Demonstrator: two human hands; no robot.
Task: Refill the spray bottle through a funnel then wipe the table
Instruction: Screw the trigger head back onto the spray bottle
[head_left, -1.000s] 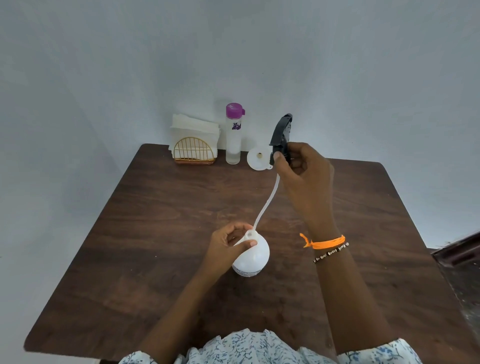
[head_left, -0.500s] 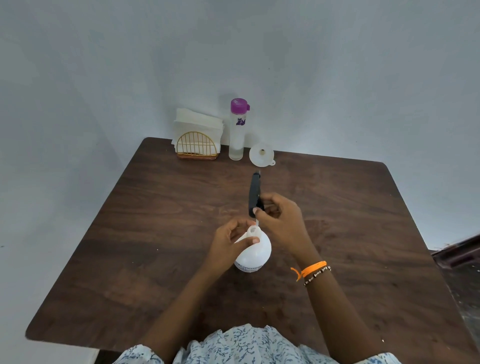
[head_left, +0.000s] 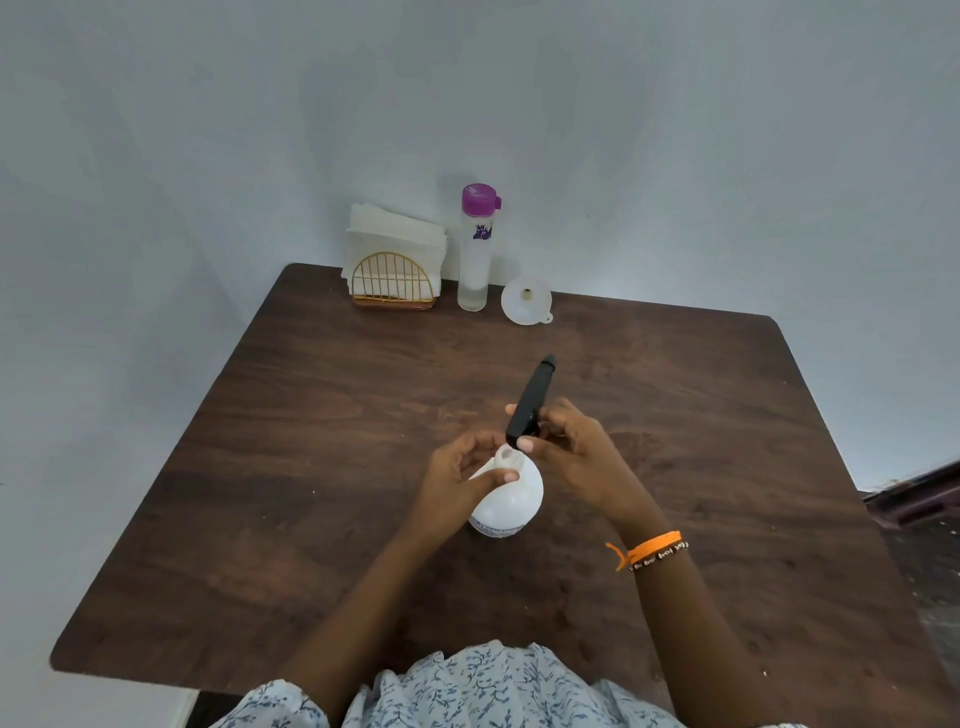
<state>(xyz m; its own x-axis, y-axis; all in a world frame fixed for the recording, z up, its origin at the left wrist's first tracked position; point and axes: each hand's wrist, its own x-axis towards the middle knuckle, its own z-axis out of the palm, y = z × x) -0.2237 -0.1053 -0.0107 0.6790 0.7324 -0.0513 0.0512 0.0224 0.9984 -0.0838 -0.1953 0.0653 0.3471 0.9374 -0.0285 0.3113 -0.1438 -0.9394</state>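
- The white spray bottle (head_left: 511, 499) stands upright on the dark wooden table (head_left: 322, 467), a little nearer the person than the table's middle, with its round neck uncovered and open at the top.
- The left hand (head_left: 460, 480) wraps round the bottle's shoulder, thumb laid across the front just below the neck and fingers curled behind it, holding the bottle steady.
- The right hand (head_left: 571, 452) pinches the black spray head (head_left: 531, 402) between thumb and fingers at its lower end, right beside the bottle's neck and slightly above it.
- The spray head slants up and away from the person, its nozzle tip pointing toward the far side of the table; whether its base touches the neck I cannot tell.
- An orange band and a beaded bracelet (head_left: 652, 552) sit on the right wrist.
- At the far edge of the table, against the pale wall, a white funnel (head_left: 525, 301) lies with its wide mouth tipped toward the person, well apart from the hands.
- Just left of the funnel stands a tall clear bottle with a purple cap (head_left: 477, 249), with some clear liquid visible at the bottom.
- Left of that, a gold wire holder (head_left: 392, 286) props up a stack of white napkins (head_left: 400, 241).
- A floral-print garment (head_left: 493, 686) shows at the near edge of the view.
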